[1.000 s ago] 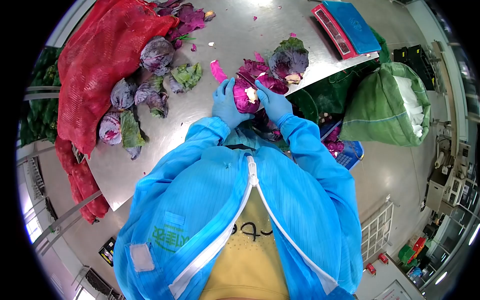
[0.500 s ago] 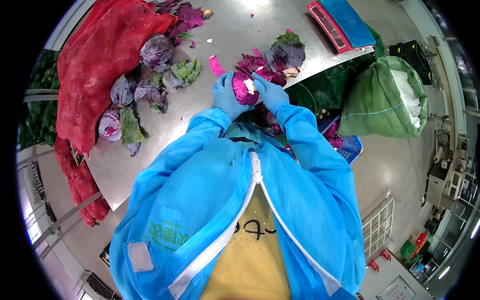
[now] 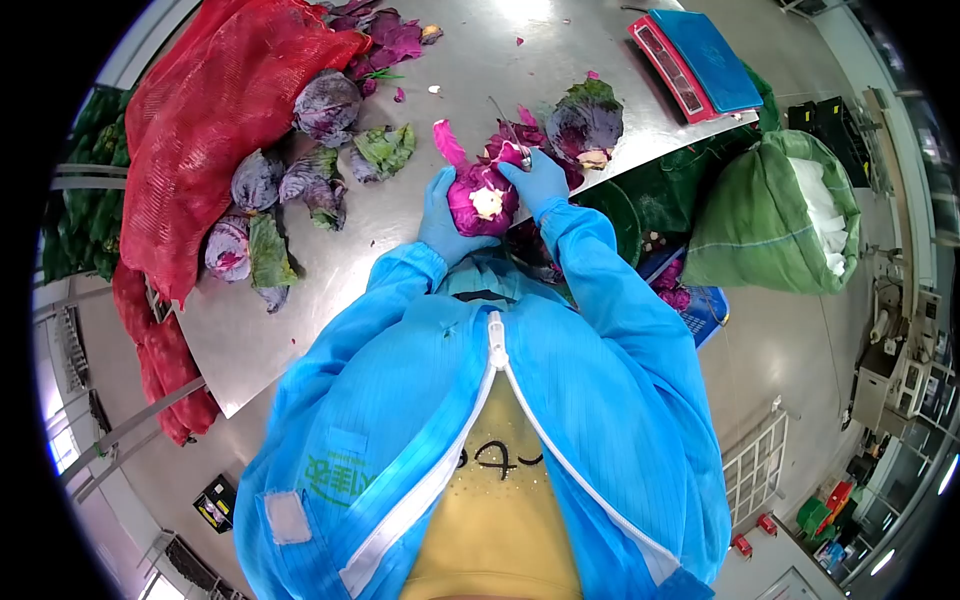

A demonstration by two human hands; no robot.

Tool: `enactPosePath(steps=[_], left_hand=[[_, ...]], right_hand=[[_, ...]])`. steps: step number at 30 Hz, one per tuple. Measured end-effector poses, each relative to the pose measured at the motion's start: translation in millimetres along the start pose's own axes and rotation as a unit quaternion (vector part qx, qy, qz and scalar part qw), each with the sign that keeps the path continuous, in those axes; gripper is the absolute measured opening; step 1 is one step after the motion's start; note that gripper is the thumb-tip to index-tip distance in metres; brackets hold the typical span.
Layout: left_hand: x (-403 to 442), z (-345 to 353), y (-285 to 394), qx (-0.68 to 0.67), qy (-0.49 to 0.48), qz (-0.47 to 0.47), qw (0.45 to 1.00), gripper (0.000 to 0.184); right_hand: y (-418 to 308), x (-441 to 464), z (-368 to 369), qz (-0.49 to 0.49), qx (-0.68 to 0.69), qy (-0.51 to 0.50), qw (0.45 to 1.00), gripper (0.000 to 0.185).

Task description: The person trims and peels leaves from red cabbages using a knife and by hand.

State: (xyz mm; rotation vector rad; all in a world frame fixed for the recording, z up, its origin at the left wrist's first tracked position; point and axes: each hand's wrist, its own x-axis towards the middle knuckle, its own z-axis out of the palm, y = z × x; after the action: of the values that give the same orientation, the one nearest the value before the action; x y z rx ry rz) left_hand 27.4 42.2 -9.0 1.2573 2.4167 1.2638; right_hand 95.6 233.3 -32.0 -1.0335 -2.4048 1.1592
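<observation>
A red cabbage (image 3: 465, 212) with its pale cut stem end turned up sits at the table's near edge. My left hand (image 3: 441, 222), in a blue glove, is wrapped round its left and lower side. My right hand (image 3: 540, 182), also gloved, is closed on a knife (image 3: 508, 122) with a thin blade that points away from me; its handle is mostly hidden. A bright purple leaf (image 3: 450, 143) sticks up behind the cabbage. Loose purple leaves lie just beyond, beside another cabbage (image 3: 584, 122) with green-edged outer leaves.
On the steel table (image 3: 330, 335), several cabbages (image 3: 327, 105) and trimmed leaves lie left, beside a large red mesh sack (image 3: 210, 130). A red and blue scale (image 3: 700, 62) stands back right. Right of the table are a green woven sack (image 3: 765, 225) and a blue basket (image 3: 708, 310) with purple leaves.
The cut stem end now faces up more openly. My right hand and the knife have drawn back from it to the cabbage's upper right. The view has shifted slightly.
</observation>
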Motion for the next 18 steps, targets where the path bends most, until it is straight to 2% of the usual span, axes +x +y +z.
enactPosePath(steps=[1,3,4,6,7,8,9,11,12,13,15,16,18], left_hand=[[-3.7,1.2,-10.3,-0.080,-0.023,-0.031,0.996,0.126],[-15.7,2.4,-20.8,-0.278,-0.043,-0.089,0.955,0.132],[-21.5,-5.7,-21.6,-0.275,-0.046,-0.082,0.957,0.130],[-28.1,-19.2,-23.8,-0.283,-0.061,-0.084,0.953,0.126],[-26.4,-23.6,-18.8,-0.437,-0.079,-0.141,0.885,0.125],[-25.0,-28.0,-13.7,-0.572,-0.079,-0.205,0.790,0.124],[-31.7,-25.2,-23.9,-0.513,-0.071,-0.177,0.837,0.124],[-37.6,-22.2,-33.9,-0.368,-0.041,-0.140,0.918,0.124],[-37.1,-22.0,-33.7,-0.284,-0.023,-0.127,0.950,0.125],[-33.6,-24.0,-32.7,-0.284,-0.022,-0.128,0.950,0.125],[-23.5,-30.8,-30.7,-0.319,-0.063,-0.112,0.939,0.130],[-24.8,-27.2,-37.7,-0.295,-0.043,-0.114,0.948,0.133],[-24.2,-27.6,-48.0,-0.274,-0.053,-0.107,0.954,0.132]], right_hand=[[-5.3,3.3,-1.0,0.000,0.002,-0.001,1.000,0.053],[-23.0,10.8,-10.6,0.079,-0.051,-0.005,0.996,0.046],[-18.9,17.2,-12.7,0.114,-0.115,-0.016,0.987,0.043],[-4.8,10.9,-2.7,0.119,-0.082,0.012,0.989,0.041],[0.2,10.9,1.9,0.121,-0.052,0.040,0.990,0.039],[3.7,5.2,5.6,0.112,0.000,0.076,0.991,0.035],[7.7,-0.5,8.9,0.155,0.024,0.109,0.982,0.040],[0.8,-19.4,6.9,0.146,0.178,0.188,0.955,0.041],[-3.0,-30.6,6.7,0.113,0.262,0.146,0.947,0.047],[-31.3,-46.5,-10.0,0.045,0.211,0.080,0.973,0.049],[-35.5,-54.1,-9.2,-0.126,0.227,-0.091,0.961,0.052],[-41.2,-52.4,-11.5,-0.126,0.227,-0.091,0.961,0.052],[-58.1,-46.6,-21.7,-0.257,0.100,-0.159,0.948,0.048]])
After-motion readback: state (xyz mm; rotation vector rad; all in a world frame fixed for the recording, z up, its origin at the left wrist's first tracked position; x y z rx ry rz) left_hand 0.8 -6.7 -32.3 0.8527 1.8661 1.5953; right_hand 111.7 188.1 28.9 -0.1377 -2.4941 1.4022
